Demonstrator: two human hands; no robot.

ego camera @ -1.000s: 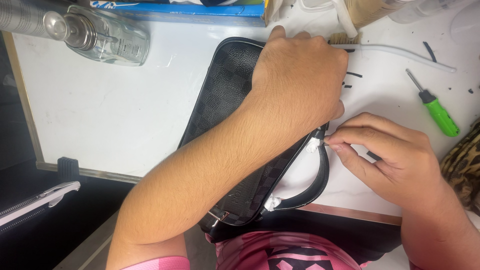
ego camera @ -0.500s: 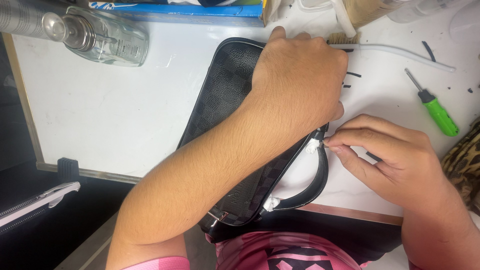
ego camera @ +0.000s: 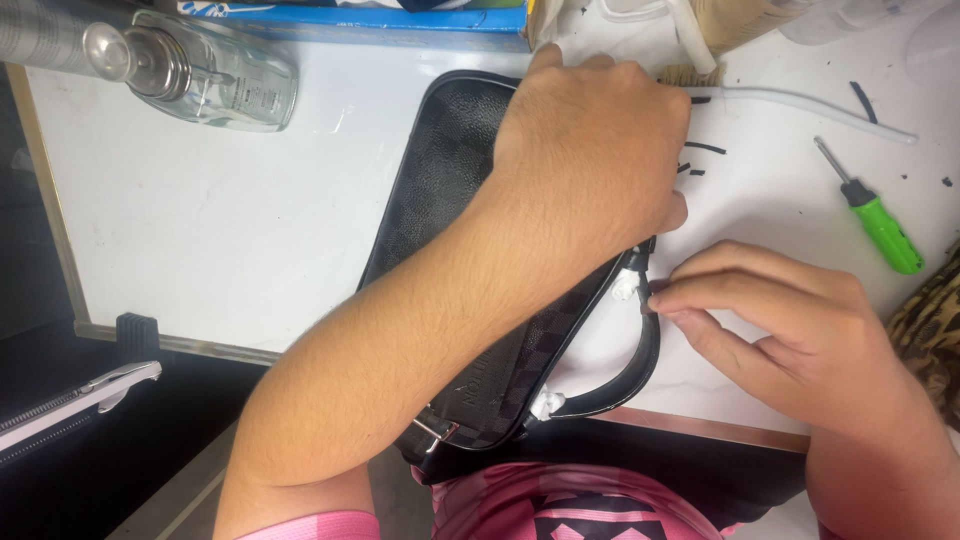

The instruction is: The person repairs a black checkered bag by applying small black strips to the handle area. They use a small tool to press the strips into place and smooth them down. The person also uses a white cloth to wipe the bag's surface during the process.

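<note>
A dark checkered leather handbag [ego camera: 450,190] is lying on the white tabletop [ego camera: 230,230], pressed flat under the left hand [ego camera: 590,150], palm down with fingers curled. Its black curved strap handle [ego camera: 640,360] is pinched at the white-wrapped upper end by the right hand [ego camera: 790,330]. A green-handled screwdriver [ego camera: 880,225] is lying nearby.
</note>
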